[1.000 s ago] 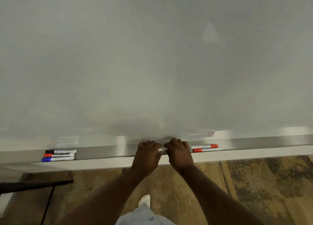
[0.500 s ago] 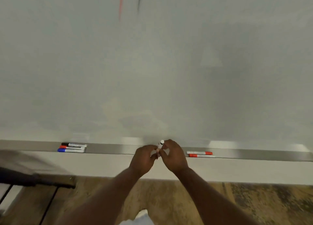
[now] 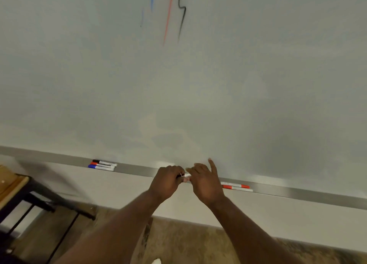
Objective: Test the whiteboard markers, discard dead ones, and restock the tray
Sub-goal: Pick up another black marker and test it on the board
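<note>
Both hands meet just over the tray edge — left hand curls round the marker, right hand pinches its end, index finger up. On the tray, three markers sit well left, two red markers just right.

Blue, red and black strokes on white whiteboard; grey tray; mottled brown floor.
</note>
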The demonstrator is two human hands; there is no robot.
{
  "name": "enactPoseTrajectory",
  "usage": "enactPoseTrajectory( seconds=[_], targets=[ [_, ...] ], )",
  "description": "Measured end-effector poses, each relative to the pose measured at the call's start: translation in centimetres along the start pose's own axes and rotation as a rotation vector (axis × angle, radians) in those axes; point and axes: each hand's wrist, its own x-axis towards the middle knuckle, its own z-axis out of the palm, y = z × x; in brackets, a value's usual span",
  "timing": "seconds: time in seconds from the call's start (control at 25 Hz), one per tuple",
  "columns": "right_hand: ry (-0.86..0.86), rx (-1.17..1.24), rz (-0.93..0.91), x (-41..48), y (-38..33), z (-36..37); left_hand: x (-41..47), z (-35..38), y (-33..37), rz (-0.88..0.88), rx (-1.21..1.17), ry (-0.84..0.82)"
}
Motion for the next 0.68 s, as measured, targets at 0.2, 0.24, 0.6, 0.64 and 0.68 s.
enactPoseTrajectory(
  seconds=[0.2, 0.24, 0.6, 0.64, 0.68],
  targets=[
    [0.023, 0.077, 0.037, 1.3, -0.1, -1.3, -0.3, -2.7, -1.0, 0.028, 0.121, 0.092],
    [0.016, 0.099, 0.04, 1.6, -0.2, -1.6, -0.2, -3.1, -1.3, 0.026, 0.13, 0.092],
    [0.07, 0.11, 0.003, 6.0, -3.7, -2.8, -0.2, -6.9, -3.2, 0.135, 0.207, 0.116],
    [0.067, 0.107, 0.002, 6.4, -4.2, -2.9, -0.3, -7.4, -3.7, 0.144, 0.216, 0.131],
    [0.071, 0.094, -0.005, 6.7, -4.8, -2.8, -0.5, -7.9, -4.2, 0.152, 0.224, 0.142]
  ],
)
